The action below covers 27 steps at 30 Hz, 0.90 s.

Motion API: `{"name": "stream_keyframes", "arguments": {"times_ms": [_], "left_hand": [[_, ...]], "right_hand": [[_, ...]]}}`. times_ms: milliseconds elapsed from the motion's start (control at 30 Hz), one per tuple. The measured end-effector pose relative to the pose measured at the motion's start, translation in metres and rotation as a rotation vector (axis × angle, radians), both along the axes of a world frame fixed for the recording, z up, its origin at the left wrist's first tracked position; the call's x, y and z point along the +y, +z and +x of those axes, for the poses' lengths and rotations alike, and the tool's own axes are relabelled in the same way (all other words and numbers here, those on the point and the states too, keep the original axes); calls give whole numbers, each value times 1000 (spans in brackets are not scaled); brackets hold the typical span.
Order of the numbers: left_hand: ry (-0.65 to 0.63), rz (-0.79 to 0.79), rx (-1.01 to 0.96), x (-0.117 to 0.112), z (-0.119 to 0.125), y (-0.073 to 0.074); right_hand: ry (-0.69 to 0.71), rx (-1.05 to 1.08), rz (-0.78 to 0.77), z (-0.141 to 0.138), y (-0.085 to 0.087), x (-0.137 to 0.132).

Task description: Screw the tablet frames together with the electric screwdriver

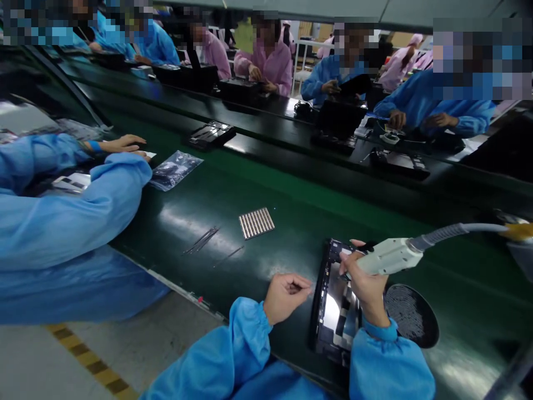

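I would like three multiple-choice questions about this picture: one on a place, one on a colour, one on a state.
1. Where does the round dark dish lie?
A. beside the right hand, on the belt
B. on the floor
C. on the open device

2. What colour is the belt?
A. red
B. green
C. white

3. What does the right hand hold?
A. nothing
B. a plastic bag
C. a pale power tool with a hose

Answers:
1 A: the dish lies on the belt, right of the right hand.
2 B: its surface is green.
3 C: its fingers wrap the tool over the open device; the left hand is closed beside it.
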<state>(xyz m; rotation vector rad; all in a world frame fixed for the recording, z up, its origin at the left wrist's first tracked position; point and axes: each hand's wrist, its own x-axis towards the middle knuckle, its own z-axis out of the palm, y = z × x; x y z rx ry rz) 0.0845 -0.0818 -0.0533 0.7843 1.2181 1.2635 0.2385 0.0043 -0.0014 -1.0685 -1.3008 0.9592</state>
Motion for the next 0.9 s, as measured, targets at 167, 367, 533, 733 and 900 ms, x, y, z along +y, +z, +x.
{"name": "stream_keyframes", "arguments": {"times_ms": [167,367,533,733,900], "left_hand": [[16,-47,-56,1,2,0],[32,4,-34,2,2,-1],[32,-1,-78,2,5,-4],[50,2,-127,2,5,-8],[31,18,-74,2,5,-7]], "right_hand": [[-3,-43,34,3,-1,1],[14,61,52,-13,5,8],[0,22,36,-27,5,13],[-10,16,53,-26,2,14],[-1,-47,74,-28,0,12]]}}
